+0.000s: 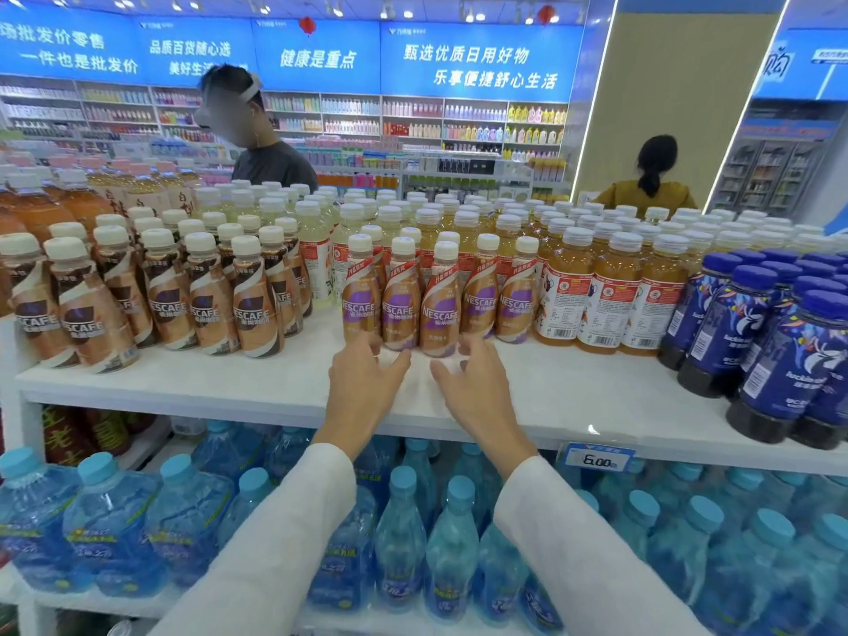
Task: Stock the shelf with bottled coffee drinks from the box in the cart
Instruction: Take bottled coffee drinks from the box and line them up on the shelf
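Both hands empty, fingers loosely spread: left hand [367, 383] and right hand [475, 387] at the bases of the purple-label Nescafé bottles [441, 309] on the white shelf [206, 383]. Likely squaring the front row: push low, evenly, labels forward, no tipping. Box and cart out of view.

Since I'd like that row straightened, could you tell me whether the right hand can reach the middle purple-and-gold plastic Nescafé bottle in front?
Probably yes: the right hand hovers open just before the middle purple-and-gold Nescafé bottle, with only bare white shelf between.
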{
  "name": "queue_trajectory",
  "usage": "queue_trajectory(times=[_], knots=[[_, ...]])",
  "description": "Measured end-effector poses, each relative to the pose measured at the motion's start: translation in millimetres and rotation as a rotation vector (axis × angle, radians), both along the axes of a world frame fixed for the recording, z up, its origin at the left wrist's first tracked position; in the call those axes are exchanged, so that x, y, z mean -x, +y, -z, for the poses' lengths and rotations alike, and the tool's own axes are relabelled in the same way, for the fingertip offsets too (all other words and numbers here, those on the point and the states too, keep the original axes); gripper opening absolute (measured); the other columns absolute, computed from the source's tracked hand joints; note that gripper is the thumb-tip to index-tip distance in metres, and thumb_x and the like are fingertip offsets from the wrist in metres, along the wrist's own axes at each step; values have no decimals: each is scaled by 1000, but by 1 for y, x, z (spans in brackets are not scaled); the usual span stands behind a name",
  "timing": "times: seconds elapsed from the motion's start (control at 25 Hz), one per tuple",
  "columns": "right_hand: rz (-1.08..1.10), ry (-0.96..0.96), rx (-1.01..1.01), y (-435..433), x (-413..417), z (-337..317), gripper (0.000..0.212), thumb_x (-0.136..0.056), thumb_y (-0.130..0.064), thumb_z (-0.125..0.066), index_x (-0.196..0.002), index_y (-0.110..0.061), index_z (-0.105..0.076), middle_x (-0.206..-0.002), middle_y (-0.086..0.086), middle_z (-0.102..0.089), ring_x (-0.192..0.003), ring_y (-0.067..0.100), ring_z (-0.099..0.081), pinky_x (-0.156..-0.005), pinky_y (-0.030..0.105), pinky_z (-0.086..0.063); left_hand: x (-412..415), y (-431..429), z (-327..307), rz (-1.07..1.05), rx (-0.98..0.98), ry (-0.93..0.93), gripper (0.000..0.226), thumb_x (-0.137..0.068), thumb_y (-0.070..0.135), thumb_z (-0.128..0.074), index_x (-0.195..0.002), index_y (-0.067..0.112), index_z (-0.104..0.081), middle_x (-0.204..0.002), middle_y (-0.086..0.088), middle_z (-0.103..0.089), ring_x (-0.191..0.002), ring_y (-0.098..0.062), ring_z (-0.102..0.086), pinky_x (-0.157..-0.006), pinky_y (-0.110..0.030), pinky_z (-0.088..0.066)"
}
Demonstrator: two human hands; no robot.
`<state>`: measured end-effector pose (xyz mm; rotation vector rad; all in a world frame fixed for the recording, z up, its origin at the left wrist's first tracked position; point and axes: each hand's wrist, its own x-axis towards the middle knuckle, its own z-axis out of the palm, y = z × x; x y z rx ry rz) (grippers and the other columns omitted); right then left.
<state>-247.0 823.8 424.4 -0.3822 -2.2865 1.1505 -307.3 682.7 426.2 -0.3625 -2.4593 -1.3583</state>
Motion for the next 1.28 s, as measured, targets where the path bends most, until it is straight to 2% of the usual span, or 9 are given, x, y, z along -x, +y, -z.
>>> queue_trajectory(times=[0.12,0.28,0.52,0.72,0.84,0.92,1.04,1.16,1.28], knots=[[-51,14,39,-15,-33,1,41,-96,-37,-63,-134,-26,-52,-130,-11,-53,-113,8,-54,-103,32,-47,-30,-23,7,-10,-86,-3,44,-90,49,-70,-124,23,-66,-118,5,-70,-102,-15,-64,-92,-34,-52],[-203,96,106,-45,-76,18,29,-98,-44,-59,-126,-41,-55,-123,-30,-54,-116,-8,-51,-99,13,-41,-85,-68,31,-60,-211,-19,31,-89,54,-68,-115,37,-67,-115,24,-67,-106,-5,-62,-91,-28,-47],[-401,60,206,-123,-111,71,22,-95,-35,-67,-117,-41,-65,-120,-25,-63,-118,-1,-56,-98,15,-43,-155,-148,80,-211,-322,-131,28,-78,52,-67,-104,42,-70,-106,40,-65,-102,1,-65,-89,-29,-48],[-557,-213,248,-213,-121,128,26,-91,-27,-75,-117,-28,-70,-120,-16,-68,-116,3,-61,-103,26,-45,-206,-248,139,-446,-385,-253,19,-88,21,-77,-101,34,-73,-103,16,-76,-94,-5,-69,-88,-23,-52],[-622,-385,303,-274,-129,162,28,-89,-11,-76,-116,-13,-72,-117,0,-70,-113,17,-65,-93,11,-44,-240,-317,170,-552,-402,-404,17,-92,32,-73,-108,35,-71,-101,5,-77,-90,-5,-68,-81,-22,-50],[-658,-510,336,-321,-136,183,24,-88,-10,-76,-112,-14,-73,-114,1,-70,-104,14,-66,-81,1,-41,-267,-368,191,-648,-442,-464,22,-91,37,-74,-113,35,-71,-103,14,-76,-96,2,-67,-81,-16,-48],[-710,-668,261,-381,-147,211,17,-91,-32,-74,-107,-32,-69,-113,-12,-67,-107,9,-64,-91,15,-46,-305,-429,223,-733,-427,-528,22,-90,49,-71,-111,43,-70,-113,25,-72,-109,2,-65,-92,-20,-51],[-761,-775,140,-444,-153,234,14,-91,-37,-73,-104,-35,-66,-121,-4,-67,-120,18,-59,-109,35,-43,-339,-479,255,-813,-458,-588,17,-91,45,-72,-107,44,-68,-111,25,-73,-110,0,-66,-102,-28,-50],[-851,-878,92,-499,-157,244,13,-95,-38,-68,-105,-34,-62,-123,2,-66,-114,19,-61,-105,32,-46,-361,-514,281,-887,-482,-659,15,-92,43,-72,-105,46,-64,-111,19,-74,-111,-6,-67,-101,-31,-51]])
